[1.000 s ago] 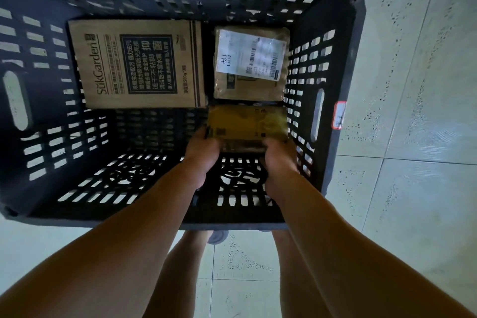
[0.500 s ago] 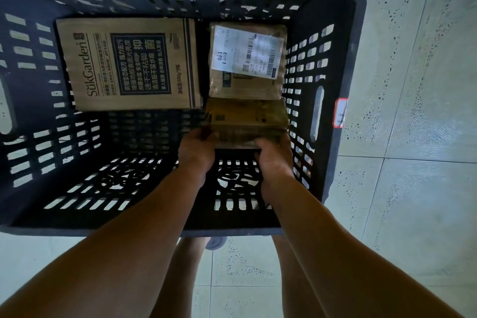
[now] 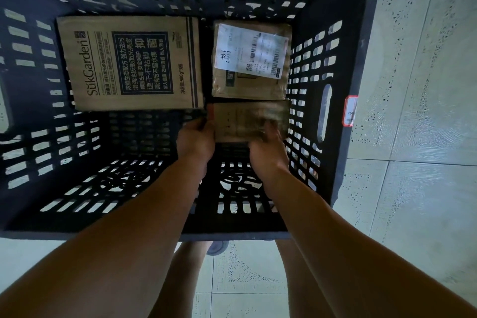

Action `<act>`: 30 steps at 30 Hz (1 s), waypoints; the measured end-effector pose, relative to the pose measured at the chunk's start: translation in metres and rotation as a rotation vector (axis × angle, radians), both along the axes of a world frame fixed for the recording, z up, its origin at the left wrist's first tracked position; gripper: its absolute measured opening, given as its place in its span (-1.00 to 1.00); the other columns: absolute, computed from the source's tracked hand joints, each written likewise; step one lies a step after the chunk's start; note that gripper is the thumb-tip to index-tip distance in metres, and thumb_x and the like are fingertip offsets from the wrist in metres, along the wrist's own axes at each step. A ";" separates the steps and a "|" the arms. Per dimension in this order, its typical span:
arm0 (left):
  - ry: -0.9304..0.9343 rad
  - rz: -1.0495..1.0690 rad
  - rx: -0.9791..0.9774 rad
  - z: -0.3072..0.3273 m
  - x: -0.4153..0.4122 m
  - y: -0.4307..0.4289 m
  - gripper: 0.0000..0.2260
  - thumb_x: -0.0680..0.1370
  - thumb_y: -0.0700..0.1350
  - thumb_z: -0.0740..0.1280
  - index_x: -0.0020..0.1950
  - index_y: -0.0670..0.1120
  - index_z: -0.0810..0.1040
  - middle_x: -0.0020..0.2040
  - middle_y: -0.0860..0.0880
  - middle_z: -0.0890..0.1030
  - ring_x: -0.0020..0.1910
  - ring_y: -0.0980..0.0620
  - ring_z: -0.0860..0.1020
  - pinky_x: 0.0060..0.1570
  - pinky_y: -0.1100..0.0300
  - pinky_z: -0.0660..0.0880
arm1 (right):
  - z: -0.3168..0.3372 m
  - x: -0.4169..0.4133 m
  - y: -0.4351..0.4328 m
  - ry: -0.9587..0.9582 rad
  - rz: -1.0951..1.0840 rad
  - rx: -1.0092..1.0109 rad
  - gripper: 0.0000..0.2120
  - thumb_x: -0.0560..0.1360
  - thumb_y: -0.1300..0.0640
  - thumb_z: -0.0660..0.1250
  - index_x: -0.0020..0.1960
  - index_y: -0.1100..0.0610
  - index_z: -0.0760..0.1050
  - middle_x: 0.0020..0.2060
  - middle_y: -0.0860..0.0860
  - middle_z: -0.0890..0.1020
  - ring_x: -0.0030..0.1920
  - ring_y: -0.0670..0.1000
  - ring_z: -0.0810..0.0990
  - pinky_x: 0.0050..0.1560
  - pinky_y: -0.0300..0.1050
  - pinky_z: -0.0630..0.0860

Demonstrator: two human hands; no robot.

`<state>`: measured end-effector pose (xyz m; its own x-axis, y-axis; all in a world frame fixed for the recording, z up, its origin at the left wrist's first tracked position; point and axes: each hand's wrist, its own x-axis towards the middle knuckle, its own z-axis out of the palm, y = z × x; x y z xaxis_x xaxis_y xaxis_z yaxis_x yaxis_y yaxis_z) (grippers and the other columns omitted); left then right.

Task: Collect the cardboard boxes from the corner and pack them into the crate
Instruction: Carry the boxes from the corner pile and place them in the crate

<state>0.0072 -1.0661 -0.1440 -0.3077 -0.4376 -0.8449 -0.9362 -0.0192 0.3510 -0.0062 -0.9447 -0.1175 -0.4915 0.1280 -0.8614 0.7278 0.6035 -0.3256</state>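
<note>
A dark slotted plastic crate [image 3: 346, 41] fills most of the view. Inside it, a large printed cardboard box [image 3: 129, 64] lies flat at the far left. A smaller box with a white shipping label [image 3: 251, 59] lies at the far right. Just in front of that one is a small brown box [image 3: 242, 119], blurred, low against the crate's right wall. My left hand [image 3: 196, 139] grips its left edge. My right hand [image 3: 268, 147] holds its near right corner. Both forearms reach down into the crate.
The near half of the crate floor [image 3: 103, 188] holds no boxes. A red-edged tag [image 3: 349, 111] sits on the crate's right rim. Pale speckled floor tiles [image 3: 413, 162] lie to the right and below. My legs and one shoe [image 3: 218, 246] show under the near rim.
The small brown box has gone lower and farther forward in the crate, up against the labelled box. Both hands moved with it and stayed on it.
</note>
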 end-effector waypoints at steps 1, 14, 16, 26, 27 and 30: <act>0.010 0.006 0.035 0.004 0.003 0.000 -0.86 0.57 -0.02 0.27 -0.09 0.09 0.62 -0.13 0.10 0.60 -0.04 0.04 0.58 -0.07 0.18 0.48 | 0.003 -0.001 0.000 0.002 -0.005 -0.003 -0.56 0.58 0.25 0.11 0.42 -0.01 0.31 0.37 0.04 0.35 0.22 0.06 0.45 0.16 0.00 0.45; 0.068 -0.037 0.132 0.127 -0.012 0.023 -0.79 0.58 -0.06 0.23 0.16 0.03 0.59 0.17 0.04 0.59 0.12 0.06 0.53 0.01 0.15 0.48 | 0.130 -0.025 0.027 -0.078 -0.142 -0.104 -0.69 0.57 0.23 0.12 0.09 -0.16 0.44 -0.19 -0.15 0.52 -0.20 -0.09 0.54 -0.24 -0.21 0.47; 0.095 -0.076 0.165 0.162 -0.020 0.032 -0.77 0.57 -0.06 0.25 0.19 -0.03 0.57 0.21 -0.05 0.59 0.20 -0.04 0.55 0.22 -0.02 0.46 | 0.163 -0.029 0.035 -0.066 -0.141 -0.126 -0.71 0.54 0.21 0.14 0.07 -0.15 0.47 -0.11 -0.08 0.59 -0.14 -0.03 0.58 -0.05 -0.01 0.59; 0.214 -0.133 0.258 0.342 -0.048 0.109 -0.84 0.60 -0.19 0.23 0.01 -0.06 0.61 0.10 -0.11 0.64 0.08 -0.03 0.59 0.01 0.16 0.49 | 0.330 -0.015 0.136 0.050 -0.346 -0.113 -0.65 0.53 0.16 0.23 0.31 0.03 0.47 0.16 0.03 0.60 0.07 0.11 0.60 0.04 -0.10 0.52; 0.223 -0.146 0.286 0.356 -0.048 0.120 -0.82 0.61 -0.21 0.22 0.12 -0.12 0.59 0.10 -0.12 0.64 0.04 -0.01 0.59 -0.03 0.22 0.47 | 0.345 -0.011 0.147 0.079 -0.361 -0.093 -0.64 0.54 0.17 0.23 0.32 0.02 0.47 0.19 -0.02 0.58 0.01 0.03 0.59 -0.02 -0.17 0.50; 0.220 -0.235 0.369 0.390 -0.045 0.158 -0.78 0.62 -0.24 0.19 0.21 -0.20 0.54 0.06 -0.11 0.61 -0.12 0.06 0.57 -0.14 0.28 0.43 | 0.383 0.006 0.184 0.133 -0.416 -0.030 -0.65 0.55 0.17 0.23 0.32 0.03 0.48 0.20 -0.06 0.56 -0.15 -0.12 0.54 -0.19 -0.28 0.48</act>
